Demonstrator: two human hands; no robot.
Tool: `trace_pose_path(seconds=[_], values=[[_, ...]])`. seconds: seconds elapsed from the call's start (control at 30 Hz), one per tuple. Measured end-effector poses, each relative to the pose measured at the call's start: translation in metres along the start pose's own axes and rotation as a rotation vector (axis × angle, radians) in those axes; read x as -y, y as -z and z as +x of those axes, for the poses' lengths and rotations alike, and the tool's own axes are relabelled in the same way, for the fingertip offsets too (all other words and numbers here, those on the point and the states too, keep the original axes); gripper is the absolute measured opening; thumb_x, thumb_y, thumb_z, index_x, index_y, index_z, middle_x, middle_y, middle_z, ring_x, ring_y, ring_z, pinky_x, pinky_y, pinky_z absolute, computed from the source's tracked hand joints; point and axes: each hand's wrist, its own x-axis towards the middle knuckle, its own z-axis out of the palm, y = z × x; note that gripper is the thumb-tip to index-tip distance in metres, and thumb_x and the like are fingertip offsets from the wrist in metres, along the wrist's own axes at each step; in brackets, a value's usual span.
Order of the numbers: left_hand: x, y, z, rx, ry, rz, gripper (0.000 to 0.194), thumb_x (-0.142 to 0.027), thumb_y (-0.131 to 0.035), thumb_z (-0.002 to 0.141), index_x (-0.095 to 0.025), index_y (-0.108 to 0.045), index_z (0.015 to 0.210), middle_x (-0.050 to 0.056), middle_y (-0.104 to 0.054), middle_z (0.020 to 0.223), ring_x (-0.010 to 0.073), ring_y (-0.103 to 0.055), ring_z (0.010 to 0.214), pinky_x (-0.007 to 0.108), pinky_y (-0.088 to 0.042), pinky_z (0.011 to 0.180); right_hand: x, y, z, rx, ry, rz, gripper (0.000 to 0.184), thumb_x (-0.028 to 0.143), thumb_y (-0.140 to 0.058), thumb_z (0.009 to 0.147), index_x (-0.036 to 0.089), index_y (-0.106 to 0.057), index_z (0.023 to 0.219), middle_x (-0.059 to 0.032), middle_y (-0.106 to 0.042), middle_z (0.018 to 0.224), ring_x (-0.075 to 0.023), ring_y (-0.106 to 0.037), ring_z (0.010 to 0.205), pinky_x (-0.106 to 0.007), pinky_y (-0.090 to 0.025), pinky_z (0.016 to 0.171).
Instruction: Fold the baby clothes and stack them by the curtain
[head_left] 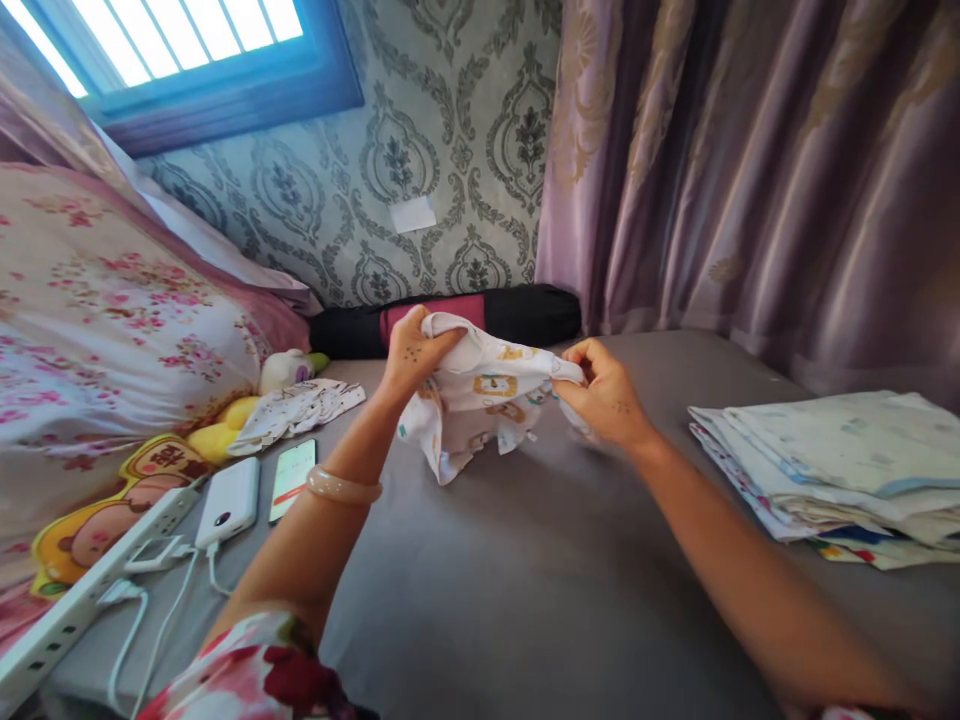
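White printed cloth (495, 385) is hanging in my grip, over the grey sheet (480, 600). My left hand (417, 352) is gripping one upper end between thumb and fingers, and my right hand (606, 395) is pinching the other. Judging by its loose, drooping lower edges, this piece is looking unfinished: it is not lying flat or folded. On my right, a stack of folded cloths (847, 440) is looking done. On my left, another patterned cloth (300, 412) is lying just beyond the phone (291, 480); whether it is waiting or finished, I am not managing to tell.
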Motion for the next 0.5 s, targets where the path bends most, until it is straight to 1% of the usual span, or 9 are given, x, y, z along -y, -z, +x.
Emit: trace_pose_path(seconds=[0.07, 0.1, 0.17, 0.23, 0.3, 0.33, 0.4, 0.47, 0.5], values=[[0.014, -0.012, -0.014, 0.037, 0.078, 0.027, 0.033, -0.033, -0.077, 0.062, -0.02, -0.047, 0.066, -0.005, -0.045, 0.061, 0.0102, -0.042, 0.06, 0.022, -0.03, 0.051, -0.01, 0.005, -0.006, 0.028, 0.004, -0.102, 0.018, 0.024, -0.059, 0.071, 0.022, -0.052, 0.087, 0.0025, -0.057, 0.074, -0.0131, -0.052, 0.065, -0.024, -0.04, 0.061], [0.022, -0.018, -0.022, 0.066, 0.112, 0.034, 0.033, -0.035, -0.078, 0.062, -0.02, -0.048, 0.067, -0.005, -0.046, 0.061, 0.0105, -0.043, 0.059, 0.022, -0.031, 0.051, -0.018, 0.007, -0.01, 0.069, -0.007, -0.164, 0.021, 0.023, -0.057, 0.072, 0.021, -0.055, 0.092, 0.0012, -0.06, 0.078, -0.0139, -0.054, 0.068, -0.025, -0.041, 0.063], [0.037, -0.031, -0.038, 0.104, 0.159, 0.057, 0.034, -0.038, -0.078, 0.061, -0.02, -0.049, 0.066, -0.005, -0.047, 0.061, 0.0111, -0.043, 0.059, 0.023, -0.031, 0.052, -0.036, 0.011, -0.02, 0.211, -0.054, -0.309, 0.024, 0.02, -0.054, 0.073, 0.021, -0.059, 0.097, -0.0008, -0.064, 0.083, -0.0153, -0.056, 0.072, -0.025, -0.041, 0.066], [0.05, -0.042, -0.052, 0.095, 0.167, 0.083, 0.035, -0.04, -0.076, 0.065, -0.02, -0.048, 0.063, -0.005, -0.045, 0.059, 0.0118, -0.043, 0.059, 0.024, -0.031, 0.053, -0.053, 0.014, -0.029, 0.374, -0.105, -0.439, 0.018, 0.018, -0.052, 0.074, 0.02, -0.063, 0.089, -0.0009, -0.066, 0.081, -0.0157, -0.057, 0.073, -0.024, -0.041, 0.066], [0.059, -0.052, -0.062, 0.086, 0.143, 0.066, 0.032, -0.04, -0.072, 0.07, -0.021, -0.047, 0.063, -0.004, -0.045, 0.059, 0.0125, -0.044, 0.061, 0.024, -0.033, 0.056, -0.063, 0.017, -0.033, 0.514, -0.151, -0.487, 0.012, 0.02, -0.054, 0.076, 0.02, -0.064, 0.083, -0.0003, -0.066, 0.079, -0.0156, -0.058, 0.072, -0.023, -0.042, 0.064], [0.061, -0.056, -0.066, 0.098, 0.128, 0.035, 0.029, -0.039, -0.07, 0.072, -0.021, -0.049, 0.065, -0.004, -0.047, 0.061, 0.0128, -0.046, 0.062, 0.024, -0.035, 0.057, -0.066, 0.016, -0.034, 0.563, -0.171, -0.473, 0.012, 0.023, -0.057, 0.077, 0.02, -0.065, 0.086, -0.0004, -0.067, 0.08, -0.0159, -0.059, 0.073, -0.023, -0.043, 0.064], [0.062, -0.062, -0.07, 0.138, 0.101, -0.05, 0.02, -0.035, -0.067, 0.075, -0.021, -0.053, 0.072, -0.003, -0.053, 0.067, 0.0133, -0.049, 0.066, 0.024, -0.039, 0.061, -0.068, 0.013, -0.031, 0.595, -0.188, -0.409, 0.028, 0.031, -0.064, 0.077, 0.02, -0.065, 0.103, -0.0033, -0.07, 0.096, -0.0184, -0.063, 0.082, -0.026, -0.048, 0.071], [0.058, -0.065, -0.07, 0.165, 0.074, -0.131, 0.015, -0.034, -0.064, 0.078, -0.02, -0.057, 0.078, -0.002, -0.057, 0.073, 0.0138, -0.053, 0.07, 0.024, -0.042, 0.065, -0.067, 0.006, -0.025, 0.554, -0.171, -0.355, 0.044, 0.037, -0.066, 0.078, 0.021, -0.06, 0.119, -0.0079, -0.066, 0.116, -0.0219, -0.063, 0.1, -0.031, -0.049, 0.083], [0.056, -0.065, -0.07, 0.175, 0.059, -0.162, 0.014, -0.033, -0.063, 0.079, -0.02, -0.059, 0.08, -0.002, -0.059, 0.075, 0.0141, -0.054, 0.072, 0.024, -0.043, 0.067, -0.065, 0.001, -0.021, 0.526, -0.158, -0.339, 0.048, 0.039, -0.066, 0.08, 0.021, -0.058, 0.123, -0.0096, -0.064, 0.122, -0.023, -0.061, 0.106, -0.033, -0.048, 0.089]])
